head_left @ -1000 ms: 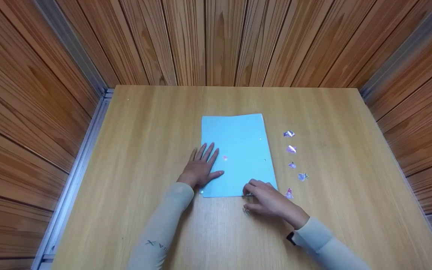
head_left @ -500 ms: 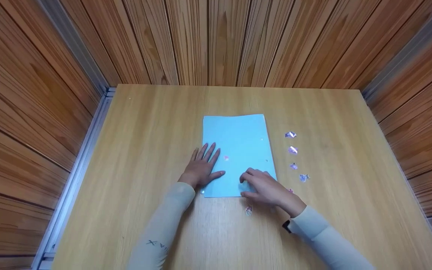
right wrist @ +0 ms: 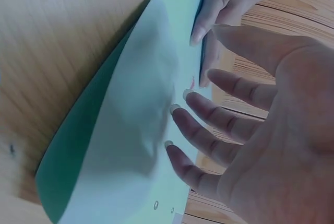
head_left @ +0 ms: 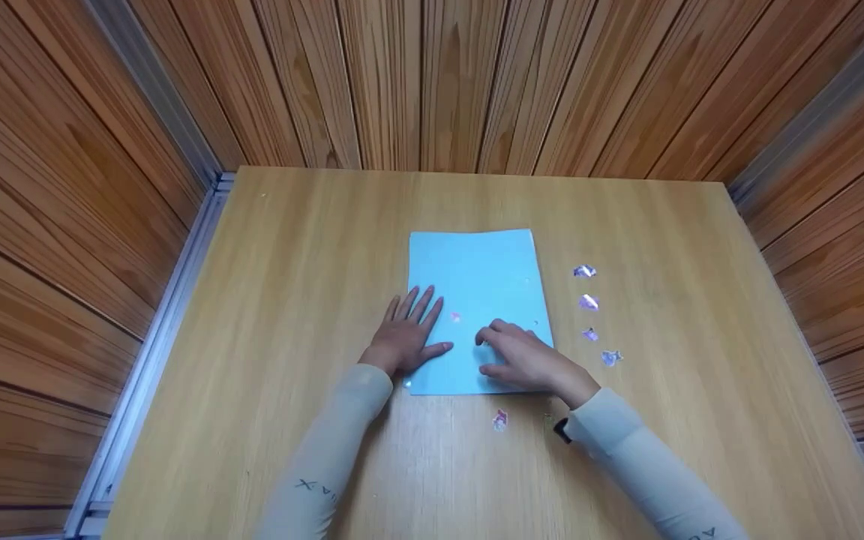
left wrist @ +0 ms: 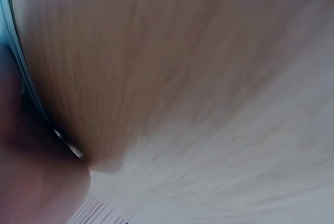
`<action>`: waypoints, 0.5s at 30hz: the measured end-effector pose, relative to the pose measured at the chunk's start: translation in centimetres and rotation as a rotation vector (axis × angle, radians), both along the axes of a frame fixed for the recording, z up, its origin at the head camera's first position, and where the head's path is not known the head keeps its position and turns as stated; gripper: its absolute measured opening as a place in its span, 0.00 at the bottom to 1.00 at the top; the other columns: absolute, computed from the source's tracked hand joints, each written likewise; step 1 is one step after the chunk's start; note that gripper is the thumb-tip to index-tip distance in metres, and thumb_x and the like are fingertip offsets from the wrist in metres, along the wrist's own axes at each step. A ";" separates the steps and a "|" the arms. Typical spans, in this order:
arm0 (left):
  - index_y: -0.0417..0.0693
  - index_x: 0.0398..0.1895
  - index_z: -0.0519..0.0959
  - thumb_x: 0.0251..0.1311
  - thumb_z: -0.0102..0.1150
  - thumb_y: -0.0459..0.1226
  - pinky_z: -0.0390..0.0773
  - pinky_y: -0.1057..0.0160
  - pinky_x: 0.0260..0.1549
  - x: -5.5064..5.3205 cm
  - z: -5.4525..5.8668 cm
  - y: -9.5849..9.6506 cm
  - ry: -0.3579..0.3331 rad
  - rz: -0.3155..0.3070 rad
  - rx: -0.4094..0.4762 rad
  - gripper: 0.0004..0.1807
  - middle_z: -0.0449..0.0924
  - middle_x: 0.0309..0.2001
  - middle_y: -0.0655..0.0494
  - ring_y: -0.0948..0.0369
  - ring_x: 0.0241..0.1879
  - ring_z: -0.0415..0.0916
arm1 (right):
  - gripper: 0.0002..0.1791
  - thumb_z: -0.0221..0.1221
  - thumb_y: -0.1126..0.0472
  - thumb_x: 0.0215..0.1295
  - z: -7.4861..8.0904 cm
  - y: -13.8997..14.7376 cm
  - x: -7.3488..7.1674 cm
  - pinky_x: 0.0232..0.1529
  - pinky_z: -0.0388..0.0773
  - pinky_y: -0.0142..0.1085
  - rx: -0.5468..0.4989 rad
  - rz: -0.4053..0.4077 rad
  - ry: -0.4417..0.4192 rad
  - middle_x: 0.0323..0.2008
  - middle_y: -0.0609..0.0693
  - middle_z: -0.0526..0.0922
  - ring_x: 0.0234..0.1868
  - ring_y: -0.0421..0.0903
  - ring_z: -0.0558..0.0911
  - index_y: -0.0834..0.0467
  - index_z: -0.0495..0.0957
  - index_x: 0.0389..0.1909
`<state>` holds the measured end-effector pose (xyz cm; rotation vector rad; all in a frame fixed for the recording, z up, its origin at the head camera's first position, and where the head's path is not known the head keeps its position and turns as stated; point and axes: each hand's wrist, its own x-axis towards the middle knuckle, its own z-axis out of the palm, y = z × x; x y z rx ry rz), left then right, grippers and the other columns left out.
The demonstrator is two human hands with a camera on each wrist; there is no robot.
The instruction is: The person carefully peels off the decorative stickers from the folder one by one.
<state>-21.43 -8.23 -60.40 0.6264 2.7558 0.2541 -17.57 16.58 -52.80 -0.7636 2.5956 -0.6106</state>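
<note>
A light blue folded sheet (head_left: 469,262) lies upright in the middle of the table. My left hand (head_left: 400,341) rests flat on its left edge, fingers spread. Over the sheet's lower right part is my right hand (head_left: 526,360), its fingers loosely bent and holding nothing. In the right wrist view those fingers (right wrist: 203,135) are spread above the sheet, and the sheet's near edge bows up over a darker green layer (right wrist: 78,151). Between the hands, a small pink sticker (head_left: 455,317) is on the sheet. The left wrist view shows mostly table and part of the hand.
Small shiny purple stickers (head_left: 589,302) form a loose column right of the sheet. Another sticker (head_left: 500,420) lies below its near edge, with a faint clear piece (head_left: 548,417) near my right wrist. Wood-panelled walls (head_left: 447,90) enclose the table (head_left: 312,262).
My right hand has moved from the sheet's near edge up and slightly left over the sheet, uncovering the sticker below. A pink sticker right of the sheet is now hidden by my arm. Left hand stays.
</note>
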 end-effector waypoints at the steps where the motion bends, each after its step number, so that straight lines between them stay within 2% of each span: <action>1: 0.61 0.84 0.35 0.70 0.34 0.71 0.27 0.43 0.77 -0.1 -0.1 0.0 -0.004 -0.001 -0.003 0.49 0.24 0.84 0.58 0.51 0.81 0.20 | 0.24 0.65 0.54 0.69 -0.1 -0.1 -0.1 0.60 0.75 0.53 0.006 -0.001 -0.005 0.57 0.53 0.78 0.55 0.51 0.77 0.54 0.76 0.64; 6: 0.62 0.84 0.34 0.70 0.32 0.72 0.27 0.43 0.77 -0.2 -0.2 0.0 -0.005 -0.003 -0.007 0.49 0.23 0.83 0.58 0.51 0.81 0.20 | 0.25 0.65 0.53 0.70 -0.4 -0.8 -1.0 0.59 0.77 0.50 0.017 -0.019 -0.035 0.58 0.53 0.78 0.55 0.51 0.77 0.54 0.75 0.66; 11: 0.61 0.84 0.35 0.70 0.33 0.72 0.28 0.42 0.77 -0.3 -0.4 0.0 0.003 0.000 -0.010 0.49 0.24 0.84 0.58 0.50 0.82 0.21 | 0.26 0.64 0.53 0.71 -1.0 -1.6 -2.5 0.60 0.77 0.52 0.024 -0.057 -0.077 0.58 0.54 0.78 0.58 0.53 0.77 0.53 0.74 0.67; 15: 0.62 0.84 0.37 0.69 0.36 0.71 0.30 0.41 0.77 -0.1 -0.1 0.2 0.019 0.010 -0.042 0.49 0.26 0.84 0.58 0.49 0.82 0.23 | 0.25 0.62 0.53 0.72 -1.2 -1.8 -3.7 0.57 0.78 0.53 -0.019 -0.047 -0.088 0.57 0.56 0.78 0.57 0.55 0.79 0.54 0.73 0.66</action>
